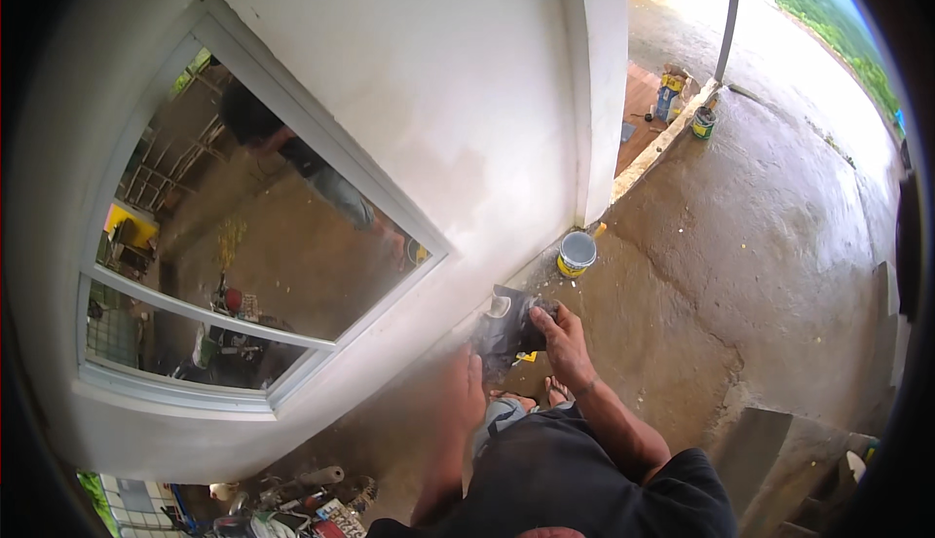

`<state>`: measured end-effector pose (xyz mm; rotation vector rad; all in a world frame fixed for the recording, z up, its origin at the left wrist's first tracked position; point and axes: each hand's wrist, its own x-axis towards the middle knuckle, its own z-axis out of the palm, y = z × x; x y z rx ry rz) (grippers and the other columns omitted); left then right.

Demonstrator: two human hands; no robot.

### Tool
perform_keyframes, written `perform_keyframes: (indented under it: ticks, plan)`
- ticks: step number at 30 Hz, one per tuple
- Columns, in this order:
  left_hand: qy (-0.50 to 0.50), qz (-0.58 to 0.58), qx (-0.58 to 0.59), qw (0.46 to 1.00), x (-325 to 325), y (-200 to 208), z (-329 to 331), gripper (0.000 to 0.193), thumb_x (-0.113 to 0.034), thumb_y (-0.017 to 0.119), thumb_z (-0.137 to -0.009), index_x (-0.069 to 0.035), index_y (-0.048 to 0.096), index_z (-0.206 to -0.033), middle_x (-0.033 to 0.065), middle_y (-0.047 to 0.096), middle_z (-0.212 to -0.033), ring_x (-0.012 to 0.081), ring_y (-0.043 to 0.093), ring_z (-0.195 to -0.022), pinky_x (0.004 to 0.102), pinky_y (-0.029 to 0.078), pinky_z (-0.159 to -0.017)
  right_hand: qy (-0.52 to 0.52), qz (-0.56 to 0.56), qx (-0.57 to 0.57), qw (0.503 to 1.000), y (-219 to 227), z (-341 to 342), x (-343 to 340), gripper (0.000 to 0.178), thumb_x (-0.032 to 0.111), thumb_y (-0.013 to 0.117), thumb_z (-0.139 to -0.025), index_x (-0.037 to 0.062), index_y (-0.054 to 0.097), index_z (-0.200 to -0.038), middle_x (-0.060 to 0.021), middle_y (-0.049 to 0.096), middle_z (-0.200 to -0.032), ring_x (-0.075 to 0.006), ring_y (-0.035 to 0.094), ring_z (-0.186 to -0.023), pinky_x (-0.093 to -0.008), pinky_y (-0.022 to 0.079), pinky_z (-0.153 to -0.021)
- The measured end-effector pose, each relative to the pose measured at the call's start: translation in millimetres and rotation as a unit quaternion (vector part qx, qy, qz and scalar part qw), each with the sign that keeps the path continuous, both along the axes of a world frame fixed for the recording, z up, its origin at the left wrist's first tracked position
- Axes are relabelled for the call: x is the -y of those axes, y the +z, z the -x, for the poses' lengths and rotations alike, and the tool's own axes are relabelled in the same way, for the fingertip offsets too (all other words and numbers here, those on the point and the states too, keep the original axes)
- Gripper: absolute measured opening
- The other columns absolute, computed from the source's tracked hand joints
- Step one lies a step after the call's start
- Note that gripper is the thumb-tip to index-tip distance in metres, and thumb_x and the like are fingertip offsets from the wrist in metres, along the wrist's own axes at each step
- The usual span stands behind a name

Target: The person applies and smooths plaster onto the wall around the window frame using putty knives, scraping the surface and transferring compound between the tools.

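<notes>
My right hand [562,339] grips the right edge of a dark, flat, roughly rectangular sheet [506,329], thumb on top. A whitish dab [499,306] lies near the sheet's upper left corner; I cannot tell the sheet's exact kind. Close against its left side is my left hand [471,387], hazy in the picture, with its fingers partly hidden. Whether it grips the edge does not show clearly. Just beyond the sheet, at the foot of the white wall [438,119], stands an open yellow-labelled bucket [577,255] with a pale grey inside. Part of a yellow thing [527,356] shows below the sheet.
A framed glass window [263,217] is set in the wall on the left. Motorbike parts [302,509] stand at the lower left. Farther off are a green can [703,123] and a blue-and-yellow bag [669,95] by a raised sill. Concrete floor [672,285] stretches to the right.
</notes>
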<state>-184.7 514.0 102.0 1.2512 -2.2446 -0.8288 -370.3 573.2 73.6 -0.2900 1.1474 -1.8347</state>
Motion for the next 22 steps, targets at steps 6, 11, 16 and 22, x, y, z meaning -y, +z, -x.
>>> perform_keyframes:
  ticks: [6,11,16,22]
  plan:
    - [-0.053,0.025,-0.032,0.998,-3,-16,-8,0.04,-0.026,0.049,-0.106,-0.003,0.056,-0.137,0.0214,0.07,-0.116,0.0367,0.069,-0.103,0.0393,0.053,-0.085,-0.041,0.029,-0.048,0.998,6,37,-1,0.025,0.014,0.061,-0.103,-0.0027,0.061,-0.122,-0.0027,0.069,-0.108,-0.0095,0.063,-0.1,-0.0286,0.05,-0.092]
    - [0.071,-0.286,-0.226,0.928,13,7,1,0.043,-0.037,0.056,-0.104,-0.007,0.057,-0.134,0.0028,0.065,-0.103,0.0096,0.06,-0.077,0.0242,0.044,-0.056,0.075,0.171,-0.343,0.921,43,43,-28,0.03,0.0,0.063,-0.092,0.005,0.069,-0.121,-0.0084,0.068,-0.119,-0.0234,0.06,-0.116,-0.0387,0.047,-0.103]
    - [0.042,-0.364,-0.291,0.884,25,4,-3,0.045,-0.038,0.056,-0.104,-0.009,0.051,-0.137,0.0005,0.064,-0.101,0.0075,0.059,-0.072,0.0207,0.039,-0.051,0.071,0.141,-0.57,0.806,38,22,-36,0.044,0.0,0.068,-0.08,0.0165,0.074,-0.12,-0.01,0.065,-0.128,-0.0347,0.055,-0.128,-0.0473,0.046,-0.107]
    - [0.0,-0.361,-0.254,0.897,23,-11,-11,0.04,-0.033,0.055,-0.104,-0.009,0.052,-0.137,0.0008,0.064,-0.101,0.0068,0.059,-0.074,0.0215,0.04,-0.052,-0.026,0.08,-0.605,0.792,4,30,-34,0.049,-0.003,0.067,-0.079,0.0162,0.071,-0.124,-0.0119,0.065,-0.129,-0.037,0.057,-0.125,-0.0461,0.051,-0.103]
